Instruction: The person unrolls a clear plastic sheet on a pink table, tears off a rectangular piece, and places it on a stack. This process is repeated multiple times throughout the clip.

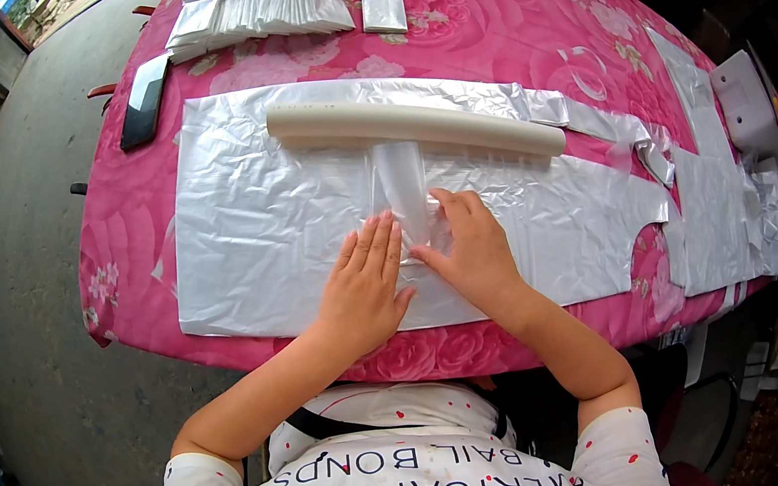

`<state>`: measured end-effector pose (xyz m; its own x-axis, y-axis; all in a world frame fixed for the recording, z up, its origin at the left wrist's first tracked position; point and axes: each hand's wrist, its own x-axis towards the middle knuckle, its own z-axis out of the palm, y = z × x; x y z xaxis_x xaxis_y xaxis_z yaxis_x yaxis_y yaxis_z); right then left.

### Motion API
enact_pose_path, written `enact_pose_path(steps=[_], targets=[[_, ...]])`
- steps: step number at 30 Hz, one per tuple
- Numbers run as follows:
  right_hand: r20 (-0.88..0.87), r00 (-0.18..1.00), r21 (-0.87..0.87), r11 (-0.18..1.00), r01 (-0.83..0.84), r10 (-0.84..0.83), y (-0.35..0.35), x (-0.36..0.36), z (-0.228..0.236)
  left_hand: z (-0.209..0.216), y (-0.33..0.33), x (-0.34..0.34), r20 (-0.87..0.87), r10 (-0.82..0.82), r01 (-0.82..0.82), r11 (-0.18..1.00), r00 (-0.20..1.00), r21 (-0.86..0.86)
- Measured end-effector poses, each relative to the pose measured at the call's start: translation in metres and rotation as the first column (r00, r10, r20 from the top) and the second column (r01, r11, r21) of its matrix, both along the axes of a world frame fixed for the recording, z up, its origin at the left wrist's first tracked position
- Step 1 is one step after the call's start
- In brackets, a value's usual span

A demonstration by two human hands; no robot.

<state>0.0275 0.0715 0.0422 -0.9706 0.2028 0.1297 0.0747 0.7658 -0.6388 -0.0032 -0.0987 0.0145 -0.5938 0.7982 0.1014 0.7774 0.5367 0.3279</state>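
Note:
A narrow folded plastic bag [402, 186], clear and whitish, lies lengthwise in front of me on a wide spread of silvery-white plastic bags [248, 209]. My left hand [366, 277] lies flat along the left side of the folded bag, fingers stretched out together and thumb apart. On the other side, my right hand [470, 246] rests with its thumb and forefinger spread at the bag's edge. The folded bag's far end reaches a long pale tube [412, 127], which lies across the spread bags. Neither hand grips anything that I can see.
A pink floral tablecloth [465, 10] covers the table. At the back left are stacks of folded bags [260, 16], one separate folded packet [384, 13] and a black phone [145, 101]. More plastic sheets [712, 215] and a white box-like object [747, 104] sit at the right edge.

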Motion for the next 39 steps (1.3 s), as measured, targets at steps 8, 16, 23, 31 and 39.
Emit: enact_pose_path(steps=[8,16,23,31,39], targets=[[-0.111,0.824,0.329,0.802,-0.498,0.556,0.029,-0.014,-0.008,0.011,0.008,-0.020,-0.118,0.008,0.003,0.996,0.993,0.091],[-0.215,0.798,0.193,0.826,-0.530,0.563,0.032,-0.016,-0.016,0.009,-0.005,-0.027,-0.279,-0.175,0.234,0.953,0.944,0.193],[-0.290,0.770,0.183,0.823,-0.538,0.568,0.013,0.015,-0.020,0.009,-0.030,-0.011,-0.097,-0.192,0.211,0.940,0.977,0.269],[0.325,0.934,-0.427,0.904,0.007,0.147,0.015,-0.012,0.000,0.013,-0.009,-0.029,0.387,0.188,-0.312,0.905,0.903,0.290],[0.586,0.786,-0.483,0.864,0.143,0.197,0.022,-0.042,0.009,0.030,0.003,-0.051,0.655,0.311,-0.459,0.886,0.688,0.062]])
